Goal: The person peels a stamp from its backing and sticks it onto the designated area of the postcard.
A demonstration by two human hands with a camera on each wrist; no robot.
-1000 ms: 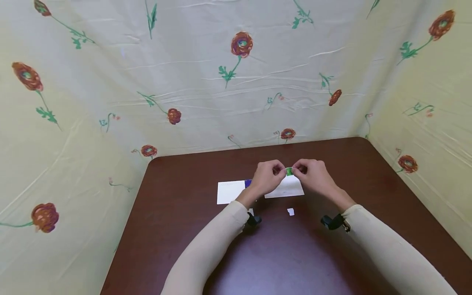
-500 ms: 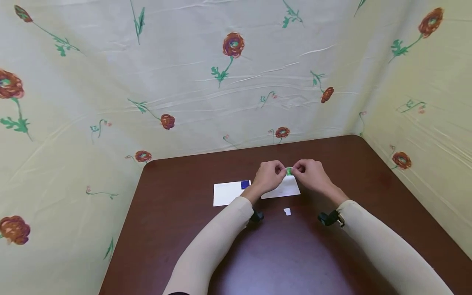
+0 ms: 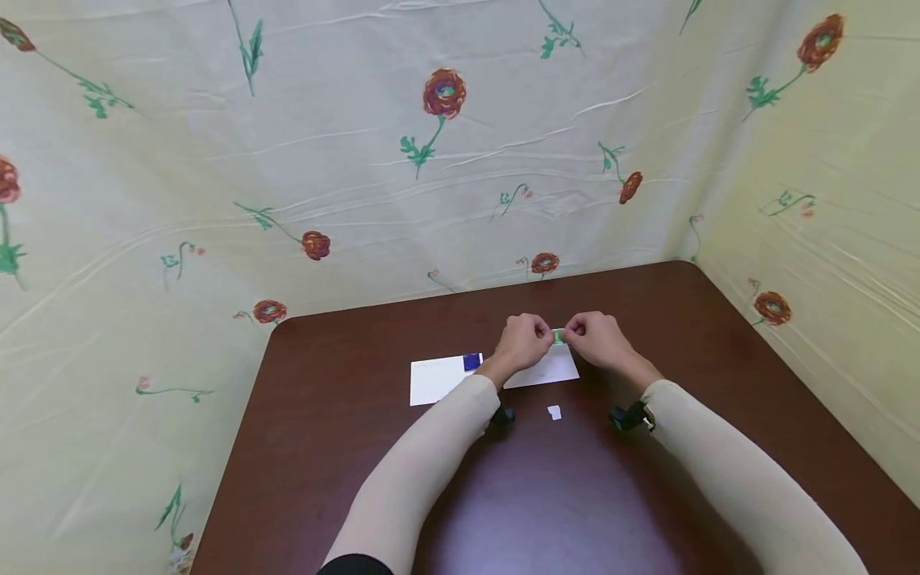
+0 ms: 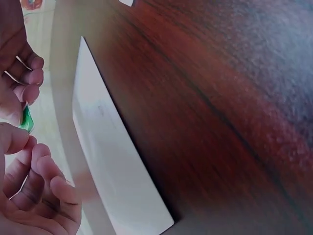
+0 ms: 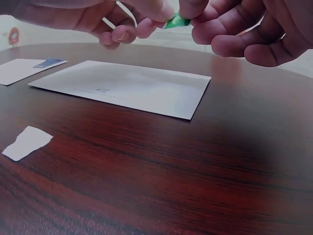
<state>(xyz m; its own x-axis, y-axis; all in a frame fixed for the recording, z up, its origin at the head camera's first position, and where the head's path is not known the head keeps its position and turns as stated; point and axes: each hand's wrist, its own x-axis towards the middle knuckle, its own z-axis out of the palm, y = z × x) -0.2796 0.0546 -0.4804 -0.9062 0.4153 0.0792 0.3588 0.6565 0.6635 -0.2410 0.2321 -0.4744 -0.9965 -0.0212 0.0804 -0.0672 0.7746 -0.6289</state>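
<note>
Above a white envelope [image 3: 545,370], my left hand [image 3: 522,342] and right hand [image 3: 598,339] meet, fingertips nearly together. Between them is a small green stamp [image 5: 177,21], seen bent in the right wrist view. Left thumb and index finger pinch one end of it, and the right thumb and index finger pinch the other. The remaining fingers of both hands curl loosely. Faint print shows on the envelope's near side in the right wrist view. Most of the stamp's surface is hidden by the fingertips.
Left of the hands lies a second white envelope [image 3: 434,380] with a dark blue stamp [image 3: 471,362] at its upper right corner. A torn white paper scrap [image 3: 554,412] rests nearer on the brown table [image 3: 546,495]. A flowered curtain [image 3: 359,160] surrounds the table.
The head view has turned slightly, so the scene sits further left. Both hands keep their pinch on the green stamp, and less of it shows between them now.
</note>
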